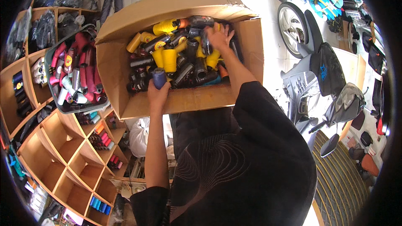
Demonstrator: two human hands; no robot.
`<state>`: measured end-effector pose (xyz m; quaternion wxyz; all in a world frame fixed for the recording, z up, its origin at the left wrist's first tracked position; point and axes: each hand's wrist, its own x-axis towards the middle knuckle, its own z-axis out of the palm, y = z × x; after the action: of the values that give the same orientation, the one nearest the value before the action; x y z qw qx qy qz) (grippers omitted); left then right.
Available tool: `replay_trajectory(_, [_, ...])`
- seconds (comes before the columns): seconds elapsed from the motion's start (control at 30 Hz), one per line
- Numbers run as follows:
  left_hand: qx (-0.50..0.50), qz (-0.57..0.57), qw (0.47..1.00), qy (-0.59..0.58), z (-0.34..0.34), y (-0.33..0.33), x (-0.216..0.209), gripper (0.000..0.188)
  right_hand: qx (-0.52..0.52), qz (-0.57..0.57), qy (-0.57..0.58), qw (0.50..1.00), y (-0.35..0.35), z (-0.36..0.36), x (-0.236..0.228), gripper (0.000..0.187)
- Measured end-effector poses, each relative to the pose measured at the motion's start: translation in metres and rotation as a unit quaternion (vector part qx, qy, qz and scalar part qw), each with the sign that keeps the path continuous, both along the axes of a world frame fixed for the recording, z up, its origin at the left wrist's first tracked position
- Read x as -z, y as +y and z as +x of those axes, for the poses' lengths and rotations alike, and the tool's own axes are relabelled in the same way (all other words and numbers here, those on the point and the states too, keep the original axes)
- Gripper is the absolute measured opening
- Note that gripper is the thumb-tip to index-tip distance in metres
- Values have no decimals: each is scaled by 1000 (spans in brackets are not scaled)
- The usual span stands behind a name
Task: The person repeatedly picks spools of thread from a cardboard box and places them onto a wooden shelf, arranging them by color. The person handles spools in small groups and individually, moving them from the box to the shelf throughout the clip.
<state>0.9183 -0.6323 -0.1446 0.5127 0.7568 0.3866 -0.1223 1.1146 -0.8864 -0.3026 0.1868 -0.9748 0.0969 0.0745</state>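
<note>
A large open cardboard box (180,105) is in front of me, heaped with thread cones in yellow, black and a few other colours. My left hand (158,94) is closed around a navy blue thread spool (159,78), held upright at the box's near side. Deeper in the box on the right, my right hand (219,38) reaches over the pile with its fingers spread. A dark cone (206,42) lies right beside its fingers; I cannot tell whether they touch. Near the middle of the heap stands a yellow cone (169,60).
At the left, a grey bin (79,109) full of red and pink thread cones stands against the box. Wooden cubby shelves (50,132) holding spools and plastic-wrapped goods curve around that side. A parked motorbike (303,88) is on the right.
</note>
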Motion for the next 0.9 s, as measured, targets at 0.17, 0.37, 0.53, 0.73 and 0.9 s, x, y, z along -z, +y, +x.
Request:
replay_trajectory(0.17, [-71, 26, 997, -34, -3, 13, 17, 48, -333, 113, 167, 921, 79, -109, -117, 68])
replay_trajectory(0.37, [-38, 76, 996, 11, 5, 8, 0, 49, -397, 154, 269, 864, 103, -78, -153, 41])
replay_trajectory(0.53, [-21, 116, 993, 6, -15, 27, 42, 50, -448, 88, -96, 885, 124, -3, -128, 54])
replay_trajectory(0.73, [-59, 53, 996, 29, -11, 26, 22, 52, -472, 96, 9, 876, 24, -34, -80, 52])
replay_trajectory(0.9, [-75, 8, 997, 24, -1, 14, 9, 54, -292, -111, 182, 932, -62, -29, -88, 38])
